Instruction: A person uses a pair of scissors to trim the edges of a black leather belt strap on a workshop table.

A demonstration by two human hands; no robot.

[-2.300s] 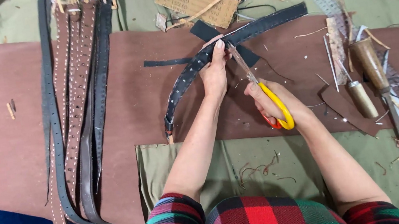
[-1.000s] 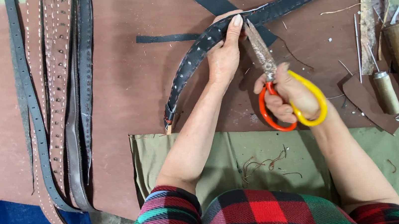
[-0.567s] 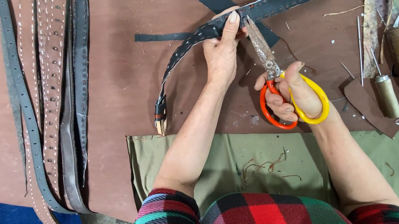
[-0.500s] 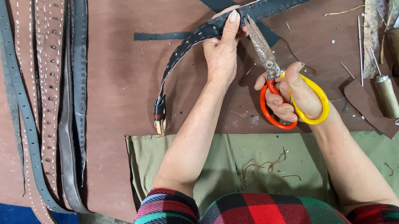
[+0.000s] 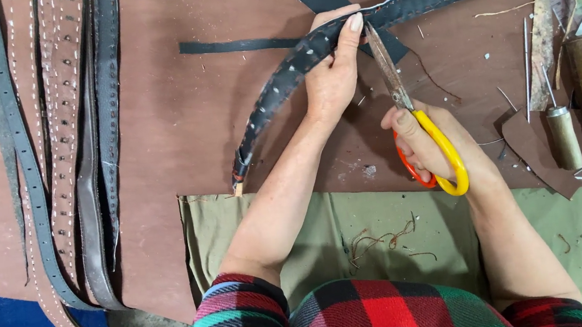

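While the left hand pinches a long, curved, studded dark strap against the brown surface, the right hand is clamped on a pair of scissors with orange and yellow handles, their blades pointing up just right of the left fingertips. Well to the left of the strap lies a bundle of belts; far to its right stand wooden-handled tools.
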